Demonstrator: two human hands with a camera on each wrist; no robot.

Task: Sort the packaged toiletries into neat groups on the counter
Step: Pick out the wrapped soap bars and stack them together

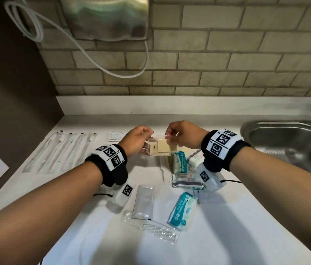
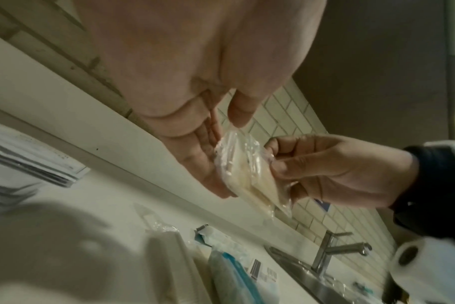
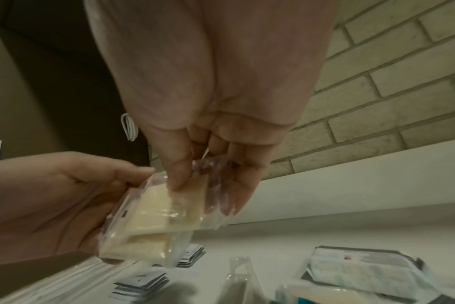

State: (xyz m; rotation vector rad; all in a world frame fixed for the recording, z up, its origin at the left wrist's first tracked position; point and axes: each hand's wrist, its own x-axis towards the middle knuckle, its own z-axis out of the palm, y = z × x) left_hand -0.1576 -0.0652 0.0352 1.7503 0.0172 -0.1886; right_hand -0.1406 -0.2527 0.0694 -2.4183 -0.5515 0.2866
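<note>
Both hands hold up clear packets of cream-coloured pads (image 1: 160, 148) above the white counter (image 1: 227, 236). My left hand (image 1: 137, 137) grips the packets (image 2: 243, 174) from the left side. My right hand (image 1: 179, 134) pinches their clear upper right edge (image 3: 164, 214) between thumb and fingers. Below them on the counter lie teal-and-white wipes packs (image 1: 182, 210), a grey sachet (image 1: 144, 202), a packaged comb (image 1: 160, 231) and another cream packet (image 1: 167, 163). At the left, long clear-wrapped white sticks (image 1: 59, 150) lie side by side. A small stack of white sachets (image 1: 117, 135) sits behind the left hand.
A steel sink (image 1: 292, 142) with a tap (image 2: 333, 253) is set into the counter at the right. A brick wall (image 1: 208, 64) and a white upstand close the back; a dark panel (image 1: 7, 92) bounds the left. A white cable (image 1: 93, 58) hangs from a wall unit.
</note>
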